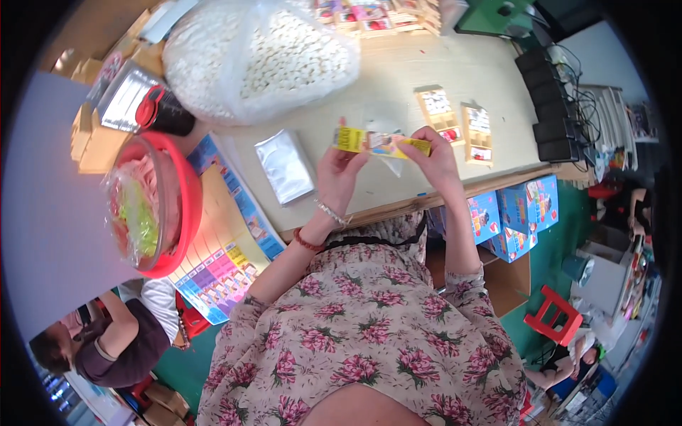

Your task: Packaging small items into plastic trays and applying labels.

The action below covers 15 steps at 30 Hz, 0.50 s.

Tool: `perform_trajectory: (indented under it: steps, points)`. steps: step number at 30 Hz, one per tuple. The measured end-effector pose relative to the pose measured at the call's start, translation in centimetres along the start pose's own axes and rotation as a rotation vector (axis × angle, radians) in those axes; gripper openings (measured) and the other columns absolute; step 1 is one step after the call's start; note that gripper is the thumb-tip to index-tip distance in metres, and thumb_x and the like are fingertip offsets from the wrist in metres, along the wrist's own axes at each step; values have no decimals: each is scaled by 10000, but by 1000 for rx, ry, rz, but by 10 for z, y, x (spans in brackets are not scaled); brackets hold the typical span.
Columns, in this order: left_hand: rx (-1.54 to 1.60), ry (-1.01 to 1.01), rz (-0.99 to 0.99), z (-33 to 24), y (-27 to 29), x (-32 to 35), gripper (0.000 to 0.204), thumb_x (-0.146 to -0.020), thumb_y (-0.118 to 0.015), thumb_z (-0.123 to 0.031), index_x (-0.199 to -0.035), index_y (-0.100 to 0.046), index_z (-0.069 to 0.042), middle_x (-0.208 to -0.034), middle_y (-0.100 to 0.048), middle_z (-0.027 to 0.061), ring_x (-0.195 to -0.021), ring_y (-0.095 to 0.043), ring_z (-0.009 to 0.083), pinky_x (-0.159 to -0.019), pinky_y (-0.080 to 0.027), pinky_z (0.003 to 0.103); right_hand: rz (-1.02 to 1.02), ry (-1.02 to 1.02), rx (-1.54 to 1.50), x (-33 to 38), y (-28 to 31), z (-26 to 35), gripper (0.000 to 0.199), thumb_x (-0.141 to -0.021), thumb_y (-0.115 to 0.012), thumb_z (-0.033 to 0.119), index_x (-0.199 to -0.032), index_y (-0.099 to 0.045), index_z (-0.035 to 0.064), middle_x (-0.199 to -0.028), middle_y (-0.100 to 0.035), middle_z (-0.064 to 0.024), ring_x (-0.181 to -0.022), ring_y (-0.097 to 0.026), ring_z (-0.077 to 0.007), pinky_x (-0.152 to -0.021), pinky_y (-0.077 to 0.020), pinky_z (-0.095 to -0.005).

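Note:
Above the near edge of the table, both my hands hold a long yellow printed card strip (pixel 383 144) with a picture in its middle. My left hand (pixel 338 176) pinches its left part between thumb and fingers, and my right hand (pixel 435 163) grips the right end. Partly hidden behind the strip is a piece of clear plastic (pixel 392 165). Left of my left hand lies a stack of clear, shiny plastic bags (pixel 284 167). Beyond my right hand, two small compartmented wooden trays (pixel 438 101) (pixel 477 135) hold white pieces and red items.
A large clear bag of white pellets (pixel 298 67) fills the back left. A red basin (pixel 190 220) with plastic bags stands at left beside printed sheets (pixel 226 266). Black devices with cables (pixel 558 106) line the right edge. Below are blue boxes (pixel 517 202) and a red stool (pixel 554 314); other people sit nearby.

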<state>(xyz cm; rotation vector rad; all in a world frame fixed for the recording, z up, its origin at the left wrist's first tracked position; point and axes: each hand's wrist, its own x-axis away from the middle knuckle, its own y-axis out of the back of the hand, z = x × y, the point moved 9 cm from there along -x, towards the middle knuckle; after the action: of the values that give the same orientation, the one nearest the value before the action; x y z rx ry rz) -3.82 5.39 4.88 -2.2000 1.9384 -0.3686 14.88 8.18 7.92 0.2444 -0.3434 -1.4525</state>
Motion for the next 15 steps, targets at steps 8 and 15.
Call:
perform_trajectory:
  steps: [8, 15]
  points:
    - [-174, 177, 129, 91, -113, -51, 321, -810, -626, -102, -1103, -523, -23, -892, -580, 38, -702, -541, 89, -652, -473, 226, -149, -100, 497, -47, 110, -45, 335, -714, -686, 292, -825, -558, 3, -714, -576, -124, -650, -549, -210, -612, -423, -303]
    - [-507, -11, -1, 112, -135, -62, 691, -807, -598, -68, -1383, -218, -36, -930, -575, 108, -769, -570, 135, -708, -491, 260, 39, -154, 778, -93, 109, -81, 343, -712, -656, 337, -892, -597, 52, -869, -626, -150, -889, -594, -288, -761, -457, -394]
